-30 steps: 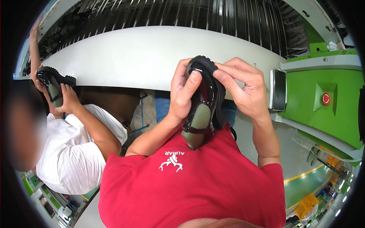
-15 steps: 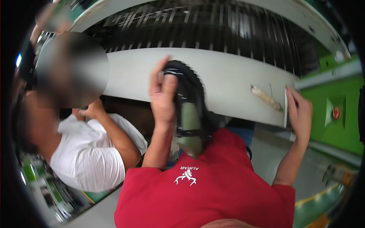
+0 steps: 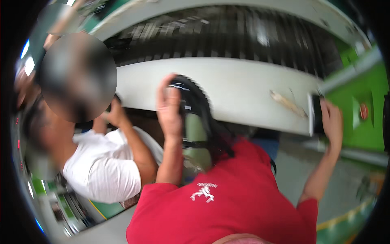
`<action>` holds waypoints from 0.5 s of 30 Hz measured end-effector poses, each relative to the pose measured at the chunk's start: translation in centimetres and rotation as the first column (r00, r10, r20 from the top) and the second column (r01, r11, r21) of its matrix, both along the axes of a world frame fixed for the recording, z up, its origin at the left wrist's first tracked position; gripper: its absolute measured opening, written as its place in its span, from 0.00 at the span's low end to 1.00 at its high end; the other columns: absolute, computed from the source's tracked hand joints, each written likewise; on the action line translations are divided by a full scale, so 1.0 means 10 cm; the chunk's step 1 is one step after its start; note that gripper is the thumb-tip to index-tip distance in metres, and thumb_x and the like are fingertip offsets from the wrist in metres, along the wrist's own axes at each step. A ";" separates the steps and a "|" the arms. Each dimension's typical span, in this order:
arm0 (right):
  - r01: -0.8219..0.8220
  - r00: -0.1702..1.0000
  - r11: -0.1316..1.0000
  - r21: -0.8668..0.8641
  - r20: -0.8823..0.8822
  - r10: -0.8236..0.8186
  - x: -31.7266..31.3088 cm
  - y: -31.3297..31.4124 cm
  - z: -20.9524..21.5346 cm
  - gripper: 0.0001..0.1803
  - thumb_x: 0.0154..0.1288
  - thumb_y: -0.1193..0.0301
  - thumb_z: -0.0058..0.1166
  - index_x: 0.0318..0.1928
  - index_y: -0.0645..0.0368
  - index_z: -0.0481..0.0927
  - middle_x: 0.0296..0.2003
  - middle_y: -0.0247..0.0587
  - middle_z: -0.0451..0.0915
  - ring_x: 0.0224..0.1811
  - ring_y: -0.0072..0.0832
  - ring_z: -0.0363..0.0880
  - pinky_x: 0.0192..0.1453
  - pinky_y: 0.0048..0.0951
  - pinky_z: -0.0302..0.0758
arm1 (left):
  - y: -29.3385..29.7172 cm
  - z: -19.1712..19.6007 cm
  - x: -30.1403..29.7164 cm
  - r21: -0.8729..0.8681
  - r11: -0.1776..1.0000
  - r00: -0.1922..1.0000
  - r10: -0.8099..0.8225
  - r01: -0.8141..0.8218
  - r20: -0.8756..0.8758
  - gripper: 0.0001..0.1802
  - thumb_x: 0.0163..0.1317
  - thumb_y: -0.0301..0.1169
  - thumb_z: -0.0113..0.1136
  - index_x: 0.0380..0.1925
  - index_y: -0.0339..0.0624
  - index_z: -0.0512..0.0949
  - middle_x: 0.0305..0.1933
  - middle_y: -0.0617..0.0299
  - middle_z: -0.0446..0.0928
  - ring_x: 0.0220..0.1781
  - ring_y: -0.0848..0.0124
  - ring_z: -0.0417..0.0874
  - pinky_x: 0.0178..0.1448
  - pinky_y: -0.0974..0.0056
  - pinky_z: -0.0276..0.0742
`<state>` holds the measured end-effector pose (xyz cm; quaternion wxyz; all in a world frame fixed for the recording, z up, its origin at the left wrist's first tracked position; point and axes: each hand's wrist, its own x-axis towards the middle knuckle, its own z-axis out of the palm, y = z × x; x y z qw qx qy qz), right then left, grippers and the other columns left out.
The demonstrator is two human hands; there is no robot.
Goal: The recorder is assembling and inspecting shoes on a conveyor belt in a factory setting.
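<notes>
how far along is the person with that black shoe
Done: nothing on the shoe looks finished; its laces hang loose and its pale green insole faces the camera. In hand: the left hand holds the shoe upright by its side, above the white table. The right hand is off the shoe, at a dark flat device on the table edge. Left: any work on the shoe itself.

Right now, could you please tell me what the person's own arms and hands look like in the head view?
Both forearms are bare, with no gloves, and I can make out no watch or rings on the left hand or the right hand, though the picture is motion-blurred. The only sleeves are the short ones of a red T-shirt with a small white emblem on the chest. The fingers are uncovered.
</notes>
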<state>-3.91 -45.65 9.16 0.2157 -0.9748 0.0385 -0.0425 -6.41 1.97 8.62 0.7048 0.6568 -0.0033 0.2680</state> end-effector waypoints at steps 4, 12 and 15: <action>-0.018 0.994 0.978 0.208 0.106 -0.004 -0.06 -0.28 -0.04 0.21 0.86 0.65 0.51 0.63 0.71 0.84 0.55 0.61 0.89 0.59 0.35 0.88 0.67 0.36 0.78 | 0.10 0.16 0.04 -0.127 0.975 0.983 -0.180 0.184 0.039 0.22 0.80 0.29 0.63 0.70 0.40 0.76 0.57 0.63 0.83 0.56 0.77 0.82 0.64 0.69 0.77; -0.041 0.983 0.841 0.539 0.172 -0.062 0.14 0.15 -0.26 0.19 0.84 0.64 0.55 0.59 0.68 0.88 0.31 0.32 0.79 0.30 0.14 0.67 0.34 0.22 0.65 | 0.11 0.12 -0.03 -0.354 0.933 0.995 -0.033 0.063 0.090 0.20 0.84 0.34 0.59 0.71 0.42 0.76 0.50 0.65 0.85 0.47 0.80 0.84 0.53 0.73 0.80; -0.254 0.967 0.725 0.640 0.188 0.172 0.40 0.60 0.29 0.21 0.87 0.59 0.51 0.53 0.64 0.89 0.26 0.25 0.71 0.27 0.12 0.63 0.31 0.19 0.57 | -0.01 -0.01 0.01 -0.432 0.898 0.995 -0.058 0.085 0.075 0.21 0.84 0.34 0.59 0.72 0.42 0.75 0.49 0.67 0.85 0.45 0.81 0.85 0.52 0.71 0.82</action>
